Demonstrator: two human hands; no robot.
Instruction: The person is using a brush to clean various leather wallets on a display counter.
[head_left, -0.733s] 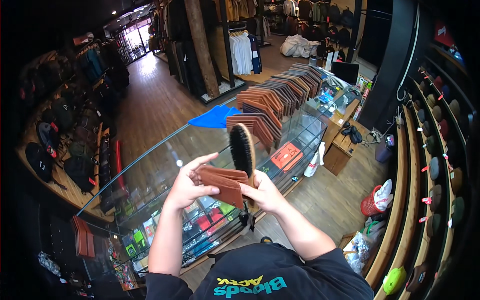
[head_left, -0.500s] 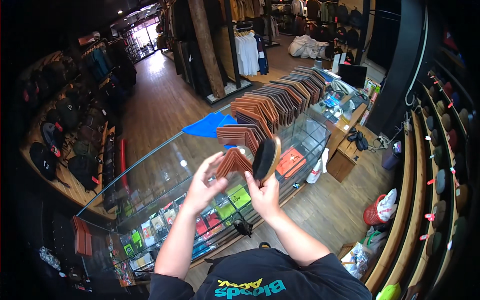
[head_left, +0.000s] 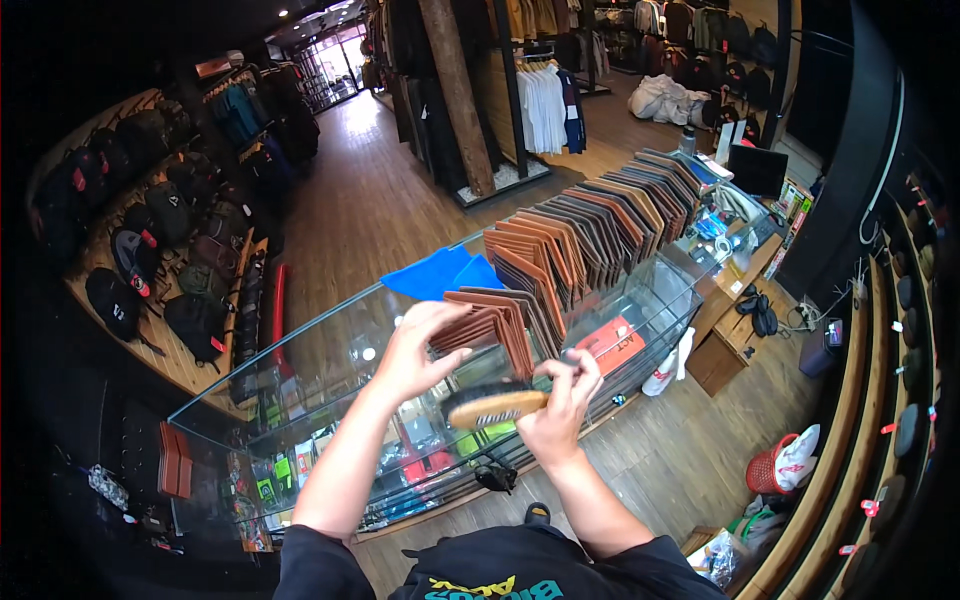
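Observation:
My right hand (head_left: 563, 412) is closed around one end of an oval brush (head_left: 497, 409). Its pale wooden back faces me, and a strip of dark bristles shows along its far edge. My left hand (head_left: 418, 350) is open, thumb apart from the fingers, beside the nearest brown bifold wallets (head_left: 505, 340). Its fingertips overlap their left end; whether they touch is unclear. Behind these, a long row of folded wallets (head_left: 590, 225) in brown, tan and dark shades stands along the glass counter (head_left: 330, 350).
Blue cloths (head_left: 440, 272) lie left of the row. Packaged goods fill the counter's inside, with an orange-red packet (head_left: 606, 348) on the right. A monitor (head_left: 757, 171) stands at the far right end. A red basket (head_left: 775, 468) sits on the floor near curved cap shelves (head_left: 850, 430).
The brush has swung from upright to nearly level and come down to the left, as my right hand turned over. My left hand stays open by the front wallets. The whole view has shifted.

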